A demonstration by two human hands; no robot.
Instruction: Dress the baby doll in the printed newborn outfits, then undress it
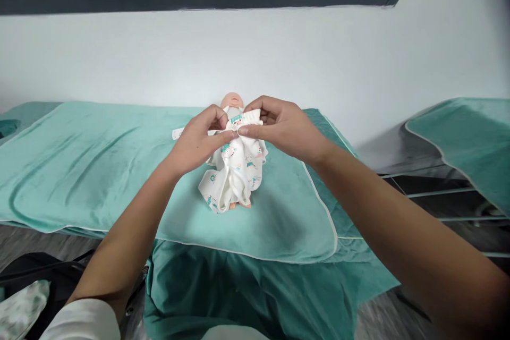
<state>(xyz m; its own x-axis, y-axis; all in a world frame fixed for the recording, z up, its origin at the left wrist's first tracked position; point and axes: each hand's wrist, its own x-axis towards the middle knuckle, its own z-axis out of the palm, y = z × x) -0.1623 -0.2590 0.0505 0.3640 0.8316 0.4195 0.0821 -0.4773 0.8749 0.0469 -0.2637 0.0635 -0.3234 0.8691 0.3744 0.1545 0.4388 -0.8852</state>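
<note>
A baby doll (232,100) lies on its back on a light green blanket, its head toward the wall and its feet showing at the near end. Over its body is a loose white baby garment (235,170) with small teal and pink prints. My left hand (201,138) pinches the garment at the doll's chest, thumb and fingers together. From the other side, my right hand (279,125) grips the gathered upper edge of the cloth. Both thumbs nearly meet at the middle. One sleeve end sticks out beyond my left hand. My hands partly hide the doll's chest and arms.
The light green blanket (91,170) covers a bed beside a white wall (191,58). Darker green cloth (247,287) hangs at the near edge. A metal frame (442,192) with green cloth stands right. A black bag (51,271) with patterned fabric is at lower left.
</note>
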